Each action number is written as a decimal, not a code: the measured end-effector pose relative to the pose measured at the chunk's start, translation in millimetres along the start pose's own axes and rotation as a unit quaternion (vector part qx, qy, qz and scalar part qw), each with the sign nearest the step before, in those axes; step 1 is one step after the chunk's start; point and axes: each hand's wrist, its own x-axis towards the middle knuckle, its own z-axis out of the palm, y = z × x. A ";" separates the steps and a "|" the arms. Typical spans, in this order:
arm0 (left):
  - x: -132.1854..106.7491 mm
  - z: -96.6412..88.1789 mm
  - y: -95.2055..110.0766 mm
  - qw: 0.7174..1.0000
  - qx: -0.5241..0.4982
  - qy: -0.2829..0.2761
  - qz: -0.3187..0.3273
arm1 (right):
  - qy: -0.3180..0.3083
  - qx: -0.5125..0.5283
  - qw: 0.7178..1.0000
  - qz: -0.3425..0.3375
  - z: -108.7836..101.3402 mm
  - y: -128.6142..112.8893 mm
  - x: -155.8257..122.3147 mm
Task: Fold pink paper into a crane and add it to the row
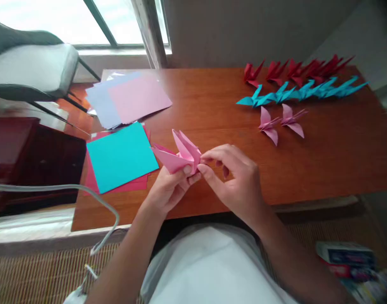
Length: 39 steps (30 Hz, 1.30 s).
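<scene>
Left hand, right hand, fingers pinching one pink paper crane, two pink cranes, five blue cranes on counter

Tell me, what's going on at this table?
A person's left hand holds a folded pink paper shape, and the right hand touches its right end. On the table to the right are two pink folded birds, with a turquoise row and a red row beyond. A turquoise sheet lies over red sheets to the left, with pale sheets farther back.
</scene>
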 end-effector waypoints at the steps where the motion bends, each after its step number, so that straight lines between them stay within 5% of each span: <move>1: 0.0 -0.7 -0.2 1.000 0.006 -0.001 0.000 | -0.001 -0.014 1.000 0.003 3.0 -1.2 0.3; 9: -0.7 -2.6 -0.1 1.000 0.023 -0.004 0.002 | 0.007 -0.086 0.996 0.010 13.3 -7.1 -1.5; 30: 1.0 4.4 -2.8 0.997 0.067 0.029 0.025 | -0.027 0.000 0.999 0.020 4.2 4.5 -1.5; 39: 1.8 1.7 -8.7 0.959 0.241 0.067 0.134 | -0.033 0.164 0.973 0.162 3.7 34.6 -18.8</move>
